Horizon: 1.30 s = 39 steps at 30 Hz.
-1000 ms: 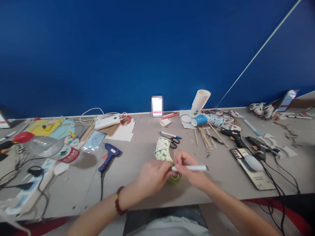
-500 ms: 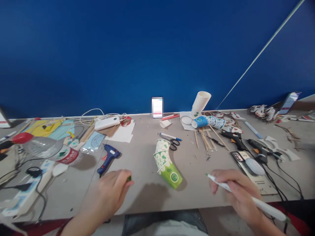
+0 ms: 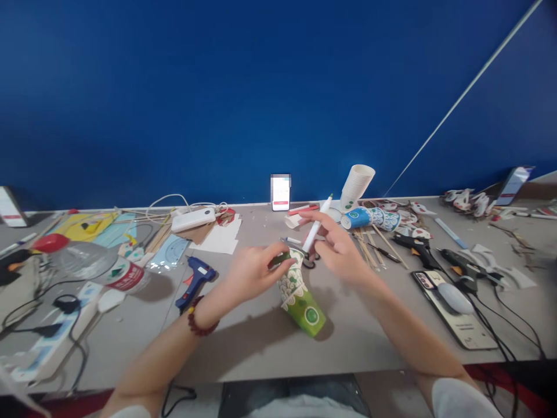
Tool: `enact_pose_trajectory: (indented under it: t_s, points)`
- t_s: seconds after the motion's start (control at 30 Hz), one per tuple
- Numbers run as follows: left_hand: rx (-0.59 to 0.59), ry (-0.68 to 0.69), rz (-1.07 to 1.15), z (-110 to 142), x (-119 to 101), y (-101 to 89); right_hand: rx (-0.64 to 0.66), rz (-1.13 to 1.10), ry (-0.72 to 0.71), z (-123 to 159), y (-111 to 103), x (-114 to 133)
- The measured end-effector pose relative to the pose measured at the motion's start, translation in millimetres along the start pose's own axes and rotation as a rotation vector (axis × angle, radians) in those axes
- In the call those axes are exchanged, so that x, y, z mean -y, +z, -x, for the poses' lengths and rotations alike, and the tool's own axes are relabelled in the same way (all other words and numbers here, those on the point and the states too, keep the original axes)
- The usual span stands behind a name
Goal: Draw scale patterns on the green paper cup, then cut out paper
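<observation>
My left hand [image 3: 261,270], a beaded bracelet at its wrist, is closed in a pinch on a small dark green piece [image 3: 279,259] that looks like a marker cap. It is at the top of a bent stack of joined paper cups [image 3: 300,296], white-and-green patterned above and bright green at the bottom. My right hand [image 3: 337,247] grips a white marker [image 3: 314,232], its green-tipped end pointing up and away. Partly hidden behind the right hand lie scissors [image 3: 310,264] and a pen [image 3: 291,240].
Left of the cups lies a blue glue gun [image 3: 195,281], with a plastic bottle [image 3: 124,273] and power strip [image 3: 58,334] beyond. Rightward are blue joined cups [image 3: 359,217], a leaning white cup stack [image 3: 357,186], wooden sticks [image 3: 365,247], more glue guns [image 3: 461,267] and a phone [image 3: 455,319] under a mouse [image 3: 455,298].
Both hands have moved inward and forward to the joined cups, the left from the front left, the right from the front right. The marker has turned to point upward. The cups have hardly moved.
</observation>
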State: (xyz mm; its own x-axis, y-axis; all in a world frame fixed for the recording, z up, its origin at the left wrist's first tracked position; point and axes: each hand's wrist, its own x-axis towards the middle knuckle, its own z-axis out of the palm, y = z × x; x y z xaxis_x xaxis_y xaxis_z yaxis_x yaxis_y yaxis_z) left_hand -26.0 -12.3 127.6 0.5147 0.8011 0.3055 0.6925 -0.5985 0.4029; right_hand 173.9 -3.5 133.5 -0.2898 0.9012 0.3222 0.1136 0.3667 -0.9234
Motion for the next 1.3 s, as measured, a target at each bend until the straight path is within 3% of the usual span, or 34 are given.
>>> enact_pose_trajectory:
  t_s: [0.17,0.43,0.67,0.87,0.97,1.07,1.3]
  points:
    - [0.004,-0.039,0.093,2,6,2.9,-0.021,-0.124,-0.066,-5,4,5]
    - [-0.030,-0.104,0.378,6,8,6.6,-0.095,-0.140,-0.019,-2,11,-14]
    - [-0.048,-0.121,0.423,3,7,9.5,-0.073,-0.033,0.000,-2,12,-18]
    - [0.002,-0.161,0.434,3,3,6.8,-0.070,0.130,-0.078,-2,12,-21]
    - [0.016,-0.143,0.398,4,3,8.1,-0.058,0.160,-0.059,-3,12,-24]
    - [-0.046,-0.074,0.232,5,6,14.7,-0.057,0.130,-0.055,-4,11,-28]
    - [-0.181,0.022,0.007,9,9,32.5,-0.011,-0.127,-0.066,-4,12,-32]
